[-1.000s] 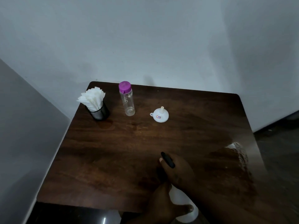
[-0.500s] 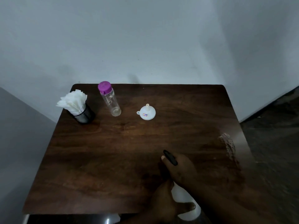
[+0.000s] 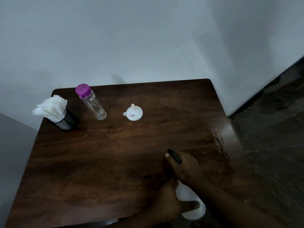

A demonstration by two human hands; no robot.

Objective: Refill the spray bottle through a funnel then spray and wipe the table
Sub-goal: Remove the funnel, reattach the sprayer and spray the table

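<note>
From the head camera I saw the spray bottle (image 3: 189,201) at the near edge of the table (image 3: 115,153), its white body tipped so that the base hung past the edge toward me. My left hand (image 3: 167,206) was wrapped around the body, thumb lying across the white plastic, so that hand was closed on it. My right hand (image 3: 185,168) sat over the top of the bottle, fingers curled around the black sprayer head (image 3: 174,156), whose tip stuck out past my knuckles; that hand too was closed, on the head, though I could not tell how tight the hold was.

Further back, the funnel (image 3: 134,112) stood upside down, wide mouth flat on the wood and spout pointing up, with a small red and blue sticker on its side. To its left stood a clear bottle (image 3: 92,102) with a purple cap, and I could not tell whether it held any liquid. Left of that, near the far corner, a dark mesh cup (image 3: 66,121) held a bunch of white tissues (image 3: 51,107). All three stood well apart from my hands. A wet-looking sheen with scattered droplets showed on the table's right edge (image 3: 218,140).
</note>
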